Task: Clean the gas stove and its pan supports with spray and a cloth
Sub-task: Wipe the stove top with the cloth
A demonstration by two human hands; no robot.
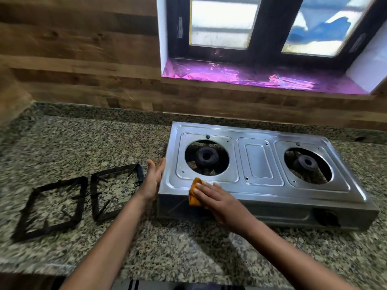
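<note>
Here, a steel two-burner gas stove point(259, 162) is sitting on a speckled granite counter point(188, 248) below a window. The right hand point(217, 201) is pressing an orange cloth point(193, 195) against the stove's front-left edge, fingers lying straight over it. The left hand point(154, 178) is bracing the stove's left side, with straight fingers touching the metal. Both hands are near each other, holding nothing between them. Two black pan supports are lying flat on the counter, side by side, off the stove: the outer pan support point(80, 201) farthest left, the inner pan support point(94, 197) just beside the left hand.
</note>
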